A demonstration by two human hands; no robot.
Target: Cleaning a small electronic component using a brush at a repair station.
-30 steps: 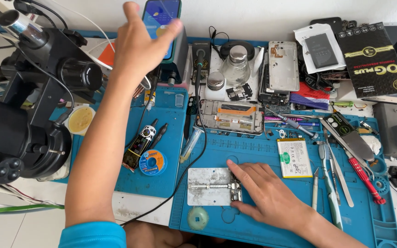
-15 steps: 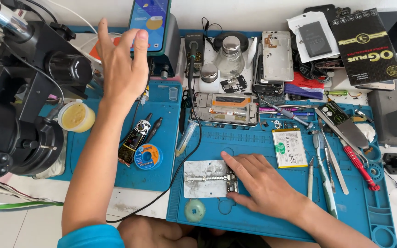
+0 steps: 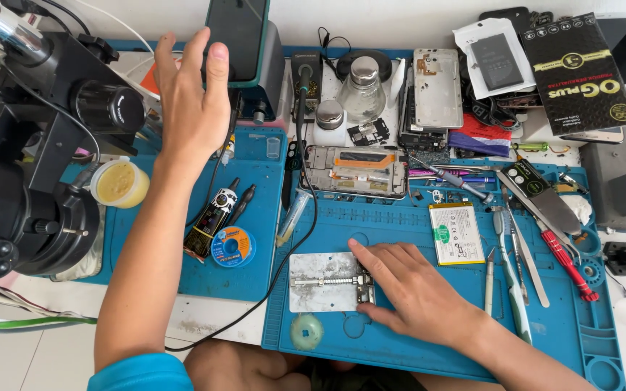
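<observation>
The right hand (image 3: 414, 289) lies flat, fingers spread and gripping nothing, with its fingertips pressing down on a small circuit board (image 3: 364, 287) clamped at the right edge of a silver metal holder plate (image 3: 324, 282). The board sits under the index finger and thumb, half covered by them; the plate stretches away to the left of the hand on the blue silicone work mat (image 3: 400, 224). Just below the plate lies a pale green round disc (image 3: 306, 331).

The left hand (image 3: 193, 101) is raised well apart from the board, at the far side of the bench, open with fingers extended and holding nothing; its fingertips are just beside the dark screen of a phone (image 3: 237, 36) standing upright on a teal device. Left of that hand looms a black microscope (image 3: 30, 145), with a tub of yellow flux paste (image 3: 119, 182) below it.

Right of the right hand lie a white phone battery (image 3: 456, 232), tweezers (image 3: 510, 282) and a red-handled screwdriver (image 3: 565, 261). Beyond the plate an opened phone frame (image 3: 354, 171) rests, and a spool of solder wire (image 3: 232, 247) sits to the left of the plate.
</observation>
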